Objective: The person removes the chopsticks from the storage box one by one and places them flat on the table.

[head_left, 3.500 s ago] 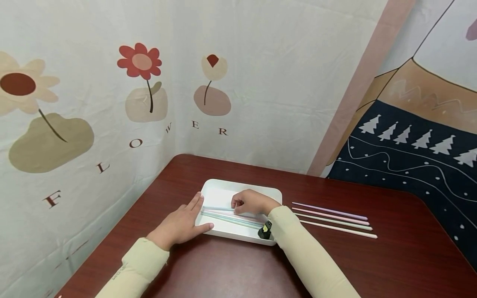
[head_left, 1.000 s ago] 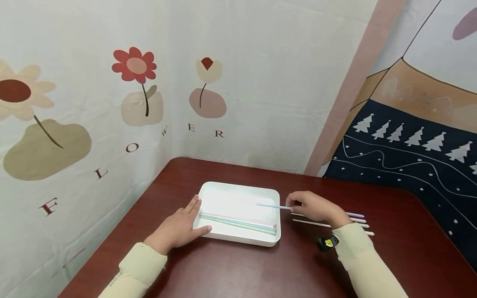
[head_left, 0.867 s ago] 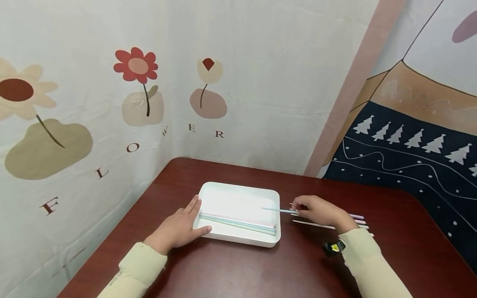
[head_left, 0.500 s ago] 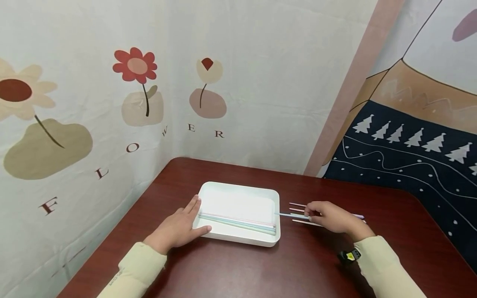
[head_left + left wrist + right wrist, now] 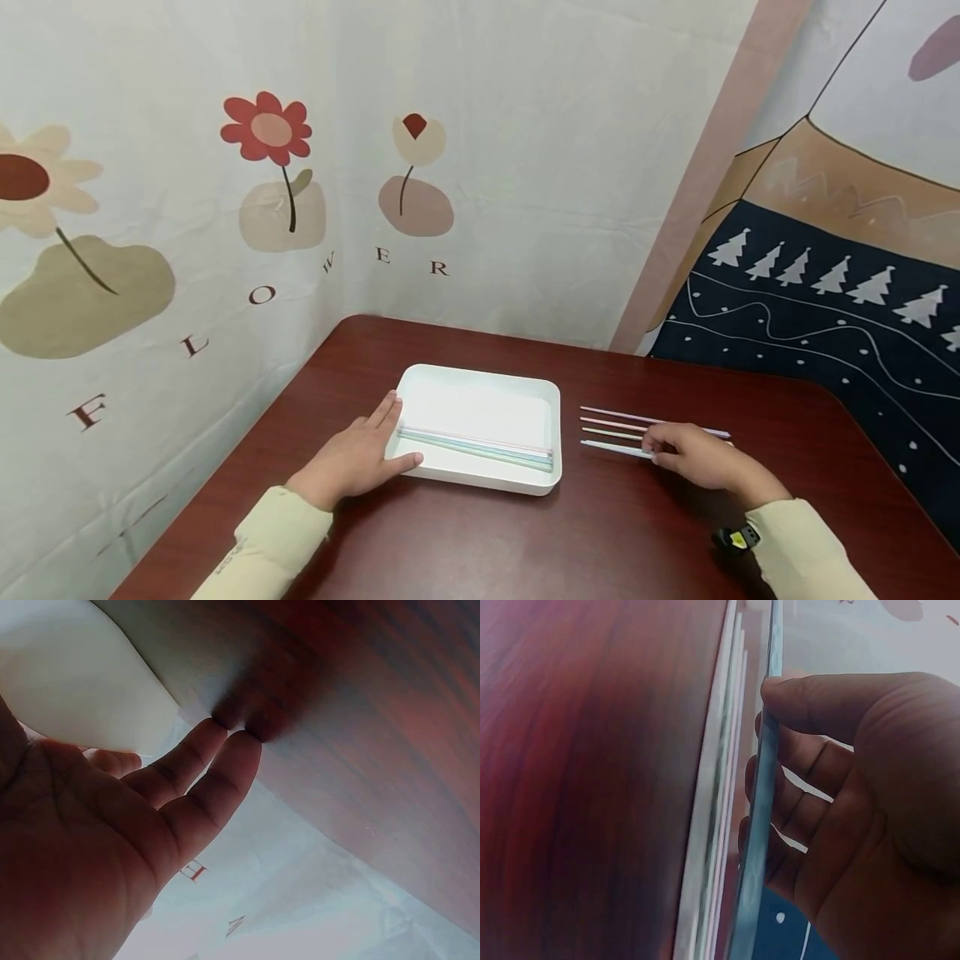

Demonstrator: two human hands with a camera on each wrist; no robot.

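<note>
My right hand (image 5: 693,457) pinches a light blue chopstick (image 5: 760,795) between thumb and fingers, low over the table right of the tray. In the head view, this chopstick lies close along a whitish one at the front of a row. Behind it are a purple chopstick (image 5: 618,413), a pink one (image 5: 611,423) and a pale green one (image 5: 606,432), their right parts partly hidden by the hand. My left hand (image 5: 352,460) rests on the left edge of the white tray (image 5: 472,400), fingers straight, thumb over the front rim. Several pastel chopsticks (image 5: 480,448) lie together inside the tray's front half.
The dark red wooden table (image 5: 480,533) carries everything. A printed cloth (image 5: 525,208) stands behind its far and left edges, with a dark blue patterned hanging (image 5: 825,333) at the right. A small black device (image 5: 737,540) sits at the right wrist.
The right hand has drawn the blue chopstick out of the tray, moving right and toward me until it is beside the row's front chopstick. The left hand has stayed on the tray.
</note>
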